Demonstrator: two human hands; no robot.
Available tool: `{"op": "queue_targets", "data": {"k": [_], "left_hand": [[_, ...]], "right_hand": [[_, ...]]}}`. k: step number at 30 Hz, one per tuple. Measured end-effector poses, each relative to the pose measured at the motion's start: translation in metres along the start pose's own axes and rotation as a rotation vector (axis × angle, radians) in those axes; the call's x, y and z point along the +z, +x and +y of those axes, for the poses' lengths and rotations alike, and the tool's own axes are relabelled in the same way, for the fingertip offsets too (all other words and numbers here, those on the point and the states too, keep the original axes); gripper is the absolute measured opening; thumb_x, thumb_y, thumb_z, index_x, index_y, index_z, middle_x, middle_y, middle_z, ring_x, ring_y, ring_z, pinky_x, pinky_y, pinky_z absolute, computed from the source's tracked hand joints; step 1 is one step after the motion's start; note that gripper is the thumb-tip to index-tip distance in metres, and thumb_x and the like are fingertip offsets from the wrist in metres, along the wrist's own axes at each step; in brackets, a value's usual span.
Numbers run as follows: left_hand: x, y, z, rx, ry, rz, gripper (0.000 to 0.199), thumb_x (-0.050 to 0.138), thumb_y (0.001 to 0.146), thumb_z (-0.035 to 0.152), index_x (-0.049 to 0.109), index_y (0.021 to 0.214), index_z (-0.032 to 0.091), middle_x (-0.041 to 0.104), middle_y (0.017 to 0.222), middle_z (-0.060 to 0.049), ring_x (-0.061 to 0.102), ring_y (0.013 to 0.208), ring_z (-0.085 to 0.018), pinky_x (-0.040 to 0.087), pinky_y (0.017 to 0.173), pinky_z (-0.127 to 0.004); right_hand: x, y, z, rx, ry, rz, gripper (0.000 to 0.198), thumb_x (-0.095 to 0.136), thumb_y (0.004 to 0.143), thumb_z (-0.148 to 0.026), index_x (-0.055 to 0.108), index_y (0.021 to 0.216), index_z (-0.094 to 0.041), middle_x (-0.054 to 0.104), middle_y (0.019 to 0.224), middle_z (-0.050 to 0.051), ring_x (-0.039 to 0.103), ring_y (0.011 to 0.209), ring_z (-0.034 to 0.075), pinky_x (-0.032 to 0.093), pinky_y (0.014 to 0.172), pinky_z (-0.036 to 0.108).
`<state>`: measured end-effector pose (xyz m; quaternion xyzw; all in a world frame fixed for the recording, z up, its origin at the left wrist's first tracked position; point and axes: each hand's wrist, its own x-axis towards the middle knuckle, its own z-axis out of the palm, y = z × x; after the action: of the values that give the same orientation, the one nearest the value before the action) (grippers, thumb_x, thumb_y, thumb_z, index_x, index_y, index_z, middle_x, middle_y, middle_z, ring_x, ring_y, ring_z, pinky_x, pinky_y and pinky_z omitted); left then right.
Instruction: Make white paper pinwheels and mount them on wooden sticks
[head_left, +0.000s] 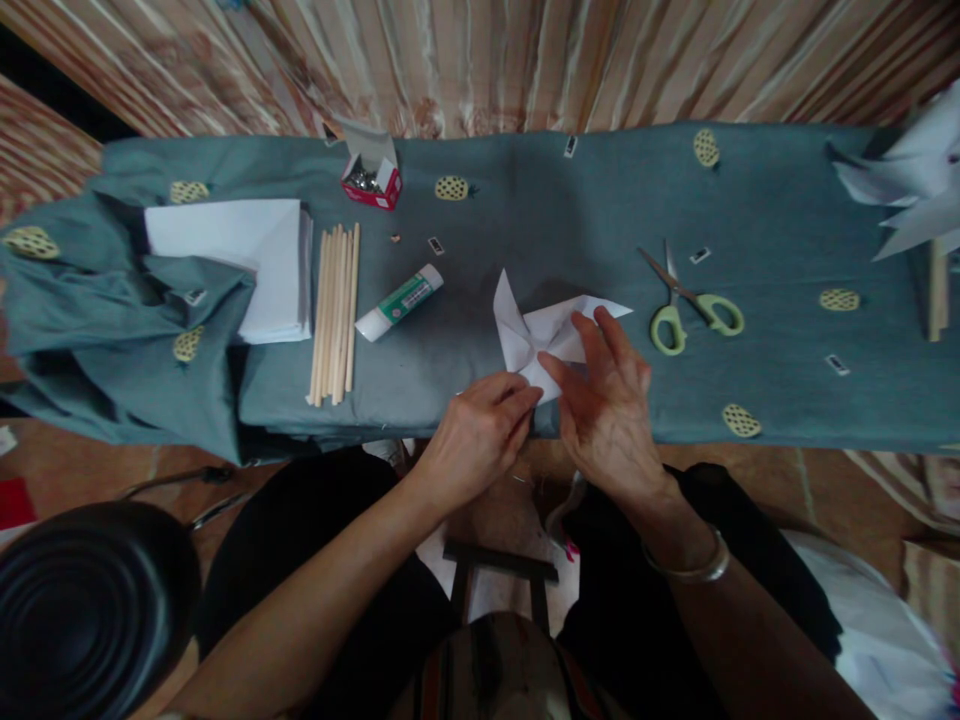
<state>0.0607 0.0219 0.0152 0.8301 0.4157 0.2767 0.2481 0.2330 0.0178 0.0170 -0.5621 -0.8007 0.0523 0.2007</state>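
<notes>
A white paper pinwheel [520, 340] with folded, pointed blades lies near the front edge of the cloth-covered table. My left hand [480, 430] is closed, pinching its near corner between thumb and fingers. My right hand [611, 420] rests over the right side of the paper with its fingers spread. One of its digits touches near the pinwheel's centre, while the others reach over the right blade. To the right lie scissors [679, 292] with green handles, their blades slightly apart. A glue stick [400, 302] with a green label is left of the pinwheel.
Several wooden sticks [334, 315] lie side by side left of the glue. Beyond them is a stack of white paper [277, 250], partly under bunched cloth. A small red box [373, 185] of metal pins stands open at the back. Another pinwheel [911, 170] is at far right.
</notes>
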Motion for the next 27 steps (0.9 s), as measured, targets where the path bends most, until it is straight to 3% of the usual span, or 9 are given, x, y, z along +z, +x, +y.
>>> {"op": "queue_targets", "data": {"k": [10, 14, 21, 27], "left_hand": [[-0.003, -0.003, 0.0, 0.005, -0.013, 0.02, 0.023, 0.05, 0.09, 0.014, 0.064, 0.109, 0.014, 0.067, 0.102, -0.009, 0.066, 0.093, -0.018, 0.057, 0.081, -0.032], [-0.013, -0.004, -0.003, 0.021, -0.032, 0.081, 0.022, 0.05, 0.091, 0.015, 0.065, 0.107, 0.012, 0.069, 0.1, -0.01, 0.066, 0.093, -0.018, 0.056, 0.083, -0.032], [-0.036, -0.003, -0.018, -0.162, -0.053, 0.202, 0.02, 0.053, 0.09, 0.016, 0.07, 0.099, 0.015, 0.07, 0.092, -0.006, 0.066, 0.084, -0.014, 0.054, 0.077, -0.027], [-0.04, -0.004, -0.026, -0.205, -0.079, 0.207, 0.021, 0.053, 0.09, 0.016, 0.072, 0.098, 0.013, 0.07, 0.09, -0.007, 0.066, 0.083, -0.015, 0.054, 0.076, -0.027]], "right_hand": [[0.009, -0.001, 0.0, -0.02, -0.016, -0.005, 0.056, 0.036, 0.092, -0.012, 0.036, 0.139, -0.042, 0.035, 0.153, 0.001, 0.02, 0.147, 0.032, 0.037, 0.104, 0.059], [0.009, -0.001, -0.001, -0.019, -0.007, 0.006, 0.055, 0.037, 0.09, -0.009, 0.041, 0.137, -0.039, 0.037, 0.151, 0.002, 0.02, 0.147, 0.03, 0.037, 0.105, 0.058], [0.012, 0.0, -0.002, -0.032, -0.03, 0.019, 0.049, 0.038, 0.086, -0.006, 0.051, 0.126, -0.031, 0.041, 0.147, 0.006, 0.021, 0.147, 0.029, 0.037, 0.106, 0.055], [0.012, -0.002, -0.001, -0.039, -0.004, 0.017, 0.057, 0.04, 0.084, -0.006, 0.043, 0.135, -0.033, 0.04, 0.148, 0.006, 0.02, 0.147, 0.029, 0.036, 0.107, 0.056]]}}
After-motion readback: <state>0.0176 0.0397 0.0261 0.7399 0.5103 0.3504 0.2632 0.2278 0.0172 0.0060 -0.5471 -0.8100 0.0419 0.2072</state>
